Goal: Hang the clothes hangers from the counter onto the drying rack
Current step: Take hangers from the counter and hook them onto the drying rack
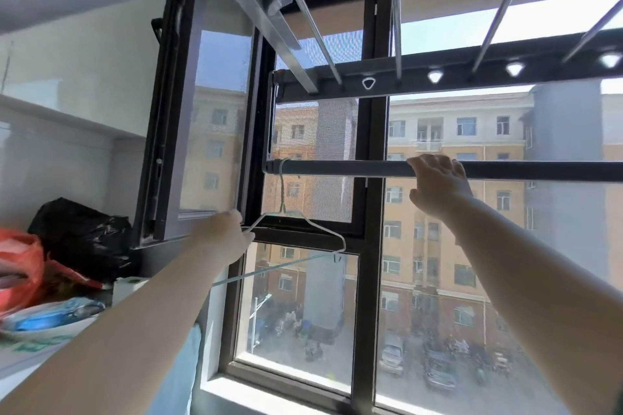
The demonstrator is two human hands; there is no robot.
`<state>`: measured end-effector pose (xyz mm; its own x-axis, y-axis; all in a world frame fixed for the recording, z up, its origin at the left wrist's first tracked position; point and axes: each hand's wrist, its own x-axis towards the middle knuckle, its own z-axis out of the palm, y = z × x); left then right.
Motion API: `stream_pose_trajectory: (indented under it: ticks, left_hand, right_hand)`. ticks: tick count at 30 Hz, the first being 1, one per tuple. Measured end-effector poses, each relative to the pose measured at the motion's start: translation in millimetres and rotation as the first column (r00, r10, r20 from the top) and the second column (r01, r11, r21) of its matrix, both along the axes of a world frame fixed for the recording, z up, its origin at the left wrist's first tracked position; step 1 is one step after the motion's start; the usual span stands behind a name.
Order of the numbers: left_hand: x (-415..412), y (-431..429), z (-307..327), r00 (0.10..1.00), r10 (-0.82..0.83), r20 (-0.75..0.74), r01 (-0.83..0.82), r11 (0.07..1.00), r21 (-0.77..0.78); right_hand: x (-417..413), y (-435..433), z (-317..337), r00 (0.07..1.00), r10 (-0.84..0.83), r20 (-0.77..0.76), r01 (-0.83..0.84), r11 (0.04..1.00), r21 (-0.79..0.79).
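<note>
A thin pale green wire hanger hangs by its hook over the left end of the drying rack's dark lower bar, in front of the window. My left hand grips the hanger's left shoulder, and the hanger tilts down to the right. My right hand is wrapped over the same bar further right, fingers curled round it. Above, the rack's upper dark beam carries silver rods running up toward the ceiling.
On the counter at the left lie a black plastic bag, a red bag, and a white bowl with blue packaging. An inward-opened window sash stands close to the rack's left end. Buildings and parked cars show outside.
</note>
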<state>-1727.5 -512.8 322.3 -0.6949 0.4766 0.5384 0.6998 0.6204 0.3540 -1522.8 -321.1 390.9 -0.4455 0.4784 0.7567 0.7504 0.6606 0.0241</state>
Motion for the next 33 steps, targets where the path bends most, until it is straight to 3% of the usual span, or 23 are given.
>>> stream_pose_trajectory:
  ticks: [4, 8, 14, 20, 26, 29, 33]
  left_hand:
    - [15, -12, -4, 0.992, -0.070, -0.107, 0.086, 0.983, 0.160]
    - [35, -15, -17, 0.947, -0.297, -0.123, 0.320, 0.908, 0.269]
    - [92, 5, -54, 0.791, -0.611, -0.008, 0.603, 0.778, 0.177]
    - [210, 31, -95, 0.495, -0.860, 0.127, 0.860, 0.506, 0.070]
    - [366, 37, -124, 0.253, -0.949, 0.189, 0.967, 0.254, -0.018]
    - [455, 36, -130, 0.133, -0.963, 0.234, 0.990, 0.142, 0.021]
    - [584, 31, -146, -0.028, -0.932, 0.362, 0.980, 0.047, 0.195]
  right_hand:
    - [15, -13, -7, 0.999, -0.041, -0.034, 0.040, 0.998, -0.038]
    - [37, -36, -28, 0.993, -0.083, -0.078, 0.077, 0.994, -0.078]
    - [87, -87, -86, 0.996, -0.076, 0.050, 0.088, 0.943, -0.322]
    - [208, -131, -140, 0.938, -0.265, 0.223, 0.339, 0.840, -0.425]
    - [370, -181, -173, 0.861, -0.478, 0.172, 0.493, 0.705, -0.510]
    - [460, -200, -190, 0.813, -0.563, 0.148, 0.539, 0.634, -0.554]
    - [588, -238, -211, 0.753, -0.658, 0.016, 0.505, 0.563, -0.654]
